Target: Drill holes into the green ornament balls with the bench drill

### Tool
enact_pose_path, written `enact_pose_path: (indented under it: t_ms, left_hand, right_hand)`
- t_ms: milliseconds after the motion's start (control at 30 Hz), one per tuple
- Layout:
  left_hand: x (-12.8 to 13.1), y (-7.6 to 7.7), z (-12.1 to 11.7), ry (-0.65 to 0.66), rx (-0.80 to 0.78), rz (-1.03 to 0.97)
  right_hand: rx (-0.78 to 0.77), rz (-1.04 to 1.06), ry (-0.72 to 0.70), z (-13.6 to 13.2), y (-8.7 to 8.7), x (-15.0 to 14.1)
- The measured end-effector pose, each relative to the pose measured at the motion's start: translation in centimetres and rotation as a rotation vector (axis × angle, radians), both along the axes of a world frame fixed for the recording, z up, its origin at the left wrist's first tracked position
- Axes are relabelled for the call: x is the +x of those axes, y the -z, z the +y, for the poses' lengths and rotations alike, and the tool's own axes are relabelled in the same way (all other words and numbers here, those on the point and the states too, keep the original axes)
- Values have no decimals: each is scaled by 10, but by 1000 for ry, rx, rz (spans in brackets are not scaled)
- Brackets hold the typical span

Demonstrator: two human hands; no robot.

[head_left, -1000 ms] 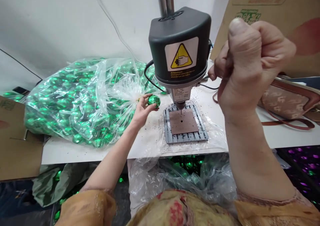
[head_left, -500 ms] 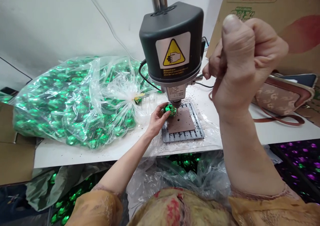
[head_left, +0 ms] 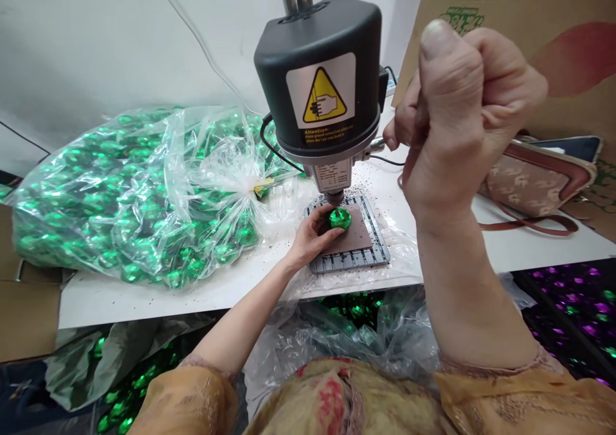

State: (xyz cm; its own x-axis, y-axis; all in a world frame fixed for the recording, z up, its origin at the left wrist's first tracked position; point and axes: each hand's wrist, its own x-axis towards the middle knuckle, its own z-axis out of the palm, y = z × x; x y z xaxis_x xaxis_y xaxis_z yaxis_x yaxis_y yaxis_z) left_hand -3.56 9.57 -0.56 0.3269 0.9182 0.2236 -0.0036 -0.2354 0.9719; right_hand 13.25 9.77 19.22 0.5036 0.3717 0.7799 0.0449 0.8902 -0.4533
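Observation:
My left hand pinches a shiny green mirror-tiled ball between thumb and fingers. The ball sits right under the chuck of a black-topped bench drill press, over a brown board on the slotted grey base plate. Whether the bit touches the ball is hard to see. Raised at the right, my right hand is closed in a fist around the drill press's lever. Only a short metal piece of that lever shows; the hand hides the rest.
A large tied clear bag of green balls lies left on the white table. To the right are a patterned purse with a brown strap and a big cardboard box. Below the table edge lie plastic sheeting and purple balls.
My left hand has moved the green ball rightward and slightly down, from beside the bit to directly beneath the chuck. The right hand keeps its closed grip, and the view has shifted slightly.

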Motion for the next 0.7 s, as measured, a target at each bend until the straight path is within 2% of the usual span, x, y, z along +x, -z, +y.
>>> enact_pose_path:
  t_ms: [133,267,533,700]
  left_hand:
    - [3,1,-4,9,5,14]
    - [2,2,-6,-1,19,4]
    - [1,3,-7,2,22,-25]
    - [1,3,-7,13,14,-28]
  right_hand:
    - [-33,-24,-6,-2,2,2]
    - [19,4,-9,-3,6,1]
    - [40,23,57,-3,22,1]
    - [-18,13,52,-13,30,2]
